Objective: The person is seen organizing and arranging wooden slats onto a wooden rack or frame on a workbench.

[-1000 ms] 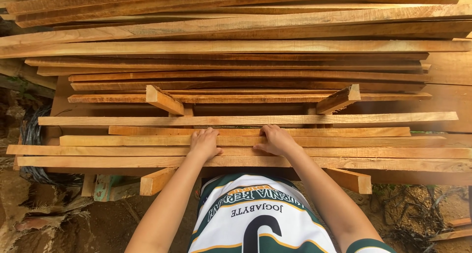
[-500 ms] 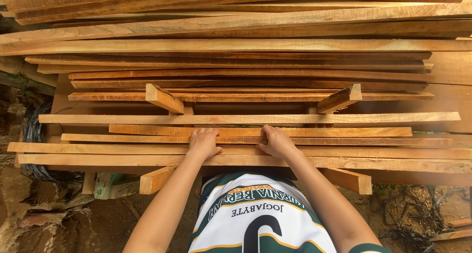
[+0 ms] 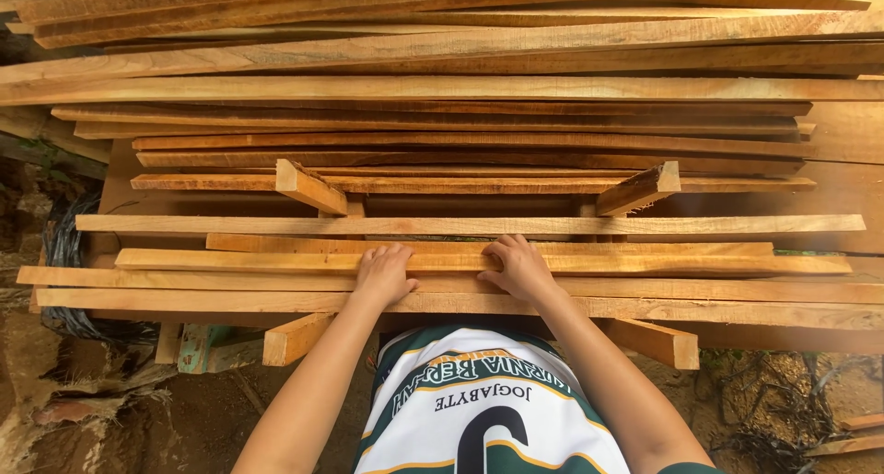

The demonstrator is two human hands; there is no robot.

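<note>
Both hands [image 3: 451,271] flat on plank [image 3: 645,264] (stacked lumber).

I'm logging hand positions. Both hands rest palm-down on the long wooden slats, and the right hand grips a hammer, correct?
Not quite. The head view shows the right hand empty, lying flat on the wooden slats like the left hand. No hammer is visible.
</note>
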